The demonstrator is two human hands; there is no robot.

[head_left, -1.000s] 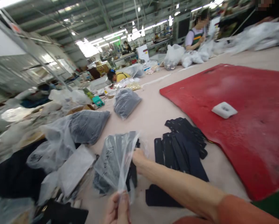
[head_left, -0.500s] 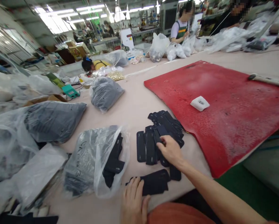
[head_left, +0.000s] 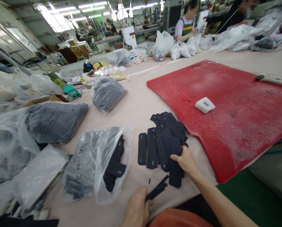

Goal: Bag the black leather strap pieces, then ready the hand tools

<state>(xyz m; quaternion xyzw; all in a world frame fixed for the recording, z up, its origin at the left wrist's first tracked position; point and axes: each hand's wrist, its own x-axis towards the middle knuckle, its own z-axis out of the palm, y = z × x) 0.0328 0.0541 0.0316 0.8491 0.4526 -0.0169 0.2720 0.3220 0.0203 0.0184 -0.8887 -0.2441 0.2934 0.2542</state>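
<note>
My left hand [head_left: 137, 205], close to the table's front edge, is closed around a few black fabric pieces [head_left: 158, 188] seen nearly edge-on. My right hand [head_left: 187, 160] pinches a dark, rectangular fabric piece [head_left: 175, 170] between thumb and fingers, at the right side of the pile. That pile of black fabric pieces [head_left: 151, 151], some with rounded ends and small pale marks, lies overlapped on the pinkish table. Left of it, an open clear plastic bag [head_left: 84, 157] with handwritten letters holds similar black pieces [head_left: 118, 168]. A tiny dark scrap [head_left: 149, 181] lies between pile and left hand.
A red mat [head_left: 226, 126] covers the right of the table, with a white block [head_left: 204, 105] on it. More filled plastic bags [head_left: 58, 121] crowd the left, another bag [head_left: 107, 94] stands farther back. A co-worker [head_left: 185, 26] is across the table.
My left hand has gone from lying flat on the small stack to gripping pieces turned on edge. The right hand has moved right and nearer, now pinching a dark piece.
</note>
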